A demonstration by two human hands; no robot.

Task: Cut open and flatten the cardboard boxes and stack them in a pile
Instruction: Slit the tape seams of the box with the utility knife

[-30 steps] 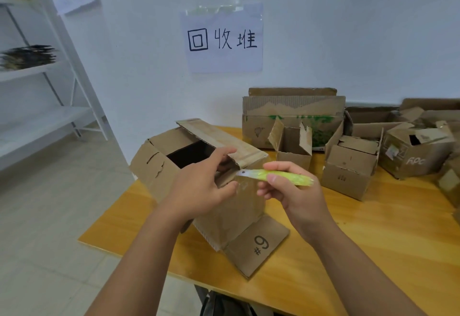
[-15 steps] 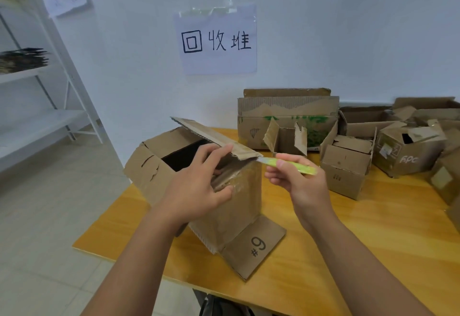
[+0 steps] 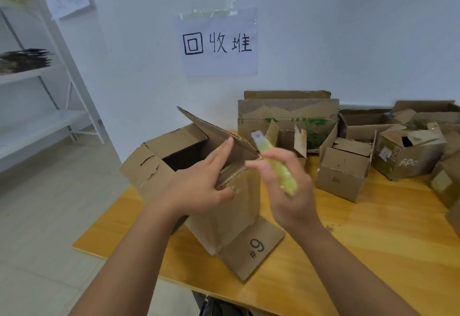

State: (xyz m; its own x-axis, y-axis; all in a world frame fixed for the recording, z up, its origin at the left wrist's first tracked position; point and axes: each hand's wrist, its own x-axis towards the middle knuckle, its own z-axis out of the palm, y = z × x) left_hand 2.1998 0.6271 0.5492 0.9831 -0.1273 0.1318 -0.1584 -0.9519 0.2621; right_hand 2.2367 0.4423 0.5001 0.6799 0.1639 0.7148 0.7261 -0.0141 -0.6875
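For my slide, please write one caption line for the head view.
Left hand steadies the open "#9" cardboard box while the right hand grips a yellow-green box cutter.

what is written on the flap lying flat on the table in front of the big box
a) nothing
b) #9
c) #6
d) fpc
b: the flap of the big box, lying flat on the table, carries "#9" in dark print.
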